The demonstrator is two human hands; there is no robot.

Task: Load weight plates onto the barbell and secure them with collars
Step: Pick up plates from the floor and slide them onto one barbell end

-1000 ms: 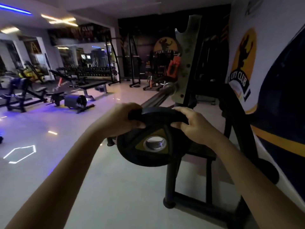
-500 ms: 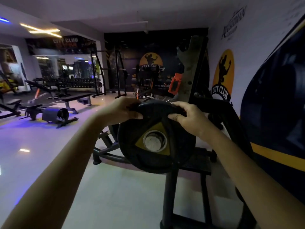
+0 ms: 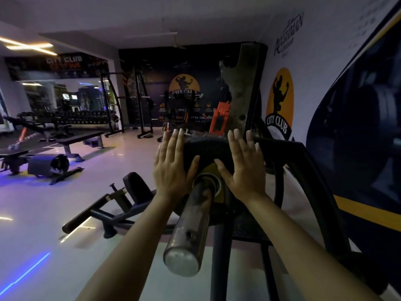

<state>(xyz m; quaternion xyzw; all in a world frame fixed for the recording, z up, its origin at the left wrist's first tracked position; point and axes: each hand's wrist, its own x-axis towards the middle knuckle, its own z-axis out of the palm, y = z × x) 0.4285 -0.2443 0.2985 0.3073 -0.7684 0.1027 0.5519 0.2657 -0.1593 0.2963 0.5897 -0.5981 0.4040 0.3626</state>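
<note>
The weight plate is threaded on the barbell sleeve, with the left hand and right hand pressing it flat-palmed, fingers straight, gripping nothing (no collar visible), so collaring apparently remains.

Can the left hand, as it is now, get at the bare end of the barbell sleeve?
Probably yes. The left hand lies flat on the weight plate right beside the barbell sleeve, and the sleeve's bare length runs back toward the person with nothing on it or covering it.
</note>
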